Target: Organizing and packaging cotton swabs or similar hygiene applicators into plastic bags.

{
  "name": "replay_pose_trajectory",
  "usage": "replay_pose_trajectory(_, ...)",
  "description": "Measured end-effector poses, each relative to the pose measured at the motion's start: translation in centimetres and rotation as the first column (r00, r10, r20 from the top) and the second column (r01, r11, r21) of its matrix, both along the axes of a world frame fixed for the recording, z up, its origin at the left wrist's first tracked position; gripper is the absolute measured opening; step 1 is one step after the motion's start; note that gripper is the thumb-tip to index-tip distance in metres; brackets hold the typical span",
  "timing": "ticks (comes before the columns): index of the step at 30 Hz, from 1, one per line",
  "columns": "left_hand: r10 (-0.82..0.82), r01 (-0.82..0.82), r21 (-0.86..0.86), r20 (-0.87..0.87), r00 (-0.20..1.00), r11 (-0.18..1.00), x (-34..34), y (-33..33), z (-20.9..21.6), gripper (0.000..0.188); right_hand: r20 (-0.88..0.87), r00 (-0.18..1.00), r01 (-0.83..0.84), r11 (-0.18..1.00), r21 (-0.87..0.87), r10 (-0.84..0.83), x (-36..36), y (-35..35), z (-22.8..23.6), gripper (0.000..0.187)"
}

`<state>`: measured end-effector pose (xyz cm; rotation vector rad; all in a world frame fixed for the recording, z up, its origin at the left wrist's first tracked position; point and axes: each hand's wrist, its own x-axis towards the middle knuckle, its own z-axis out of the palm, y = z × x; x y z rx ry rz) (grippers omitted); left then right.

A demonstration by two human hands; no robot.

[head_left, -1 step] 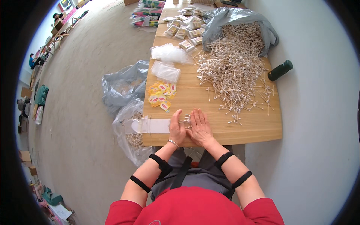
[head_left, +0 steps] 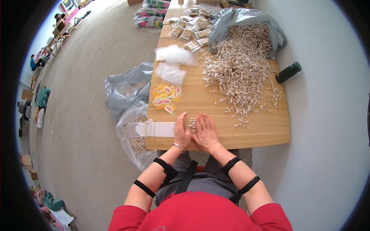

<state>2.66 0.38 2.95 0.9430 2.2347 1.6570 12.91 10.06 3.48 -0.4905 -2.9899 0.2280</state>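
A small bunch of cotton swabs [head_left: 193, 124] lies on the table between my two hands, close to the front edge. My left hand [head_left: 182, 131] stands on its edge to their left, fingers stretched out, beside a white strip-shaped board [head_left: 164, 129]. Flat against their right side rests my right hand [head_left: 206, 131], its fingers straight. Both hands touch the bunch, and part of it is hidden by them. A large heap of loose swabs [head_left: 239, 77] spills toward me from a grey plastic bag [head_left: 221, 29].
Yellow printed cards [head_left: 166, 98], clear plastic sleeves [head_left: 170, 74] and filled packets [head_left: 186, 34] line the table's left side. A dark green bottle [head_left: 288, 72] is at the right by the wall. Bags [head_left: 129, 90] hang or lie left of the table. People sit far left.
Very little differs. My right hand has shifted slightly toward me, and the swabs between my hands lie a bit differently.
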Motion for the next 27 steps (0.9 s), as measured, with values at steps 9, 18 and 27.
replay_pose_trajectory(9,0.014,-0.012,0.061,-0.033,0.999,0.998,0.2,-0.3,-0.8,0.049,0.048,0.996,-0.077,0.996,-0.046,0.079,0.0,0.6,0.3,0.089)
replay_pose_trajectory(18,0.075,-0.079,0.147,0.03,0.997,0.986,0.2,-0.3,-1.7,0.045,0.056,0.988,-0.135,0.986,-0.097,0.141,3.2,-1.5,0.4,0.085)
replay_pose_trajectory(27,0.045,-0.121,0.252,0.288,0.957,0.96,0.2,-0.5,-1.4,0.042,-0.04,0.994,-0.099,0.994,-0.041,0.097,0.6,1.3,0.5,0.093)
